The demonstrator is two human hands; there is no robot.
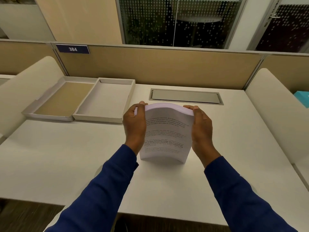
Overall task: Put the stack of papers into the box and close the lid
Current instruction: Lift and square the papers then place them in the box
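Note:
A thick stack of printed papers (167,133) stands on its lower edge on the white desk, bowed toward me. My left hand (134,126) grips its left side and my right hand (201,129) grips its right side. The open box (107,117) is a shallow grey tray lying empty at the back left of the desk, to the left of the stack. Its lid (48,114), brown inside, lies upside down right beside the box on the left.
The white desk (83,156) ends in a tan partition at the back, bearing a blue sign with 384 (72,49). A metal cable flap (185,96) is set into the desk behind the stack. Curved cream dividers flank both sides. A teal object (302,97) sits far right.

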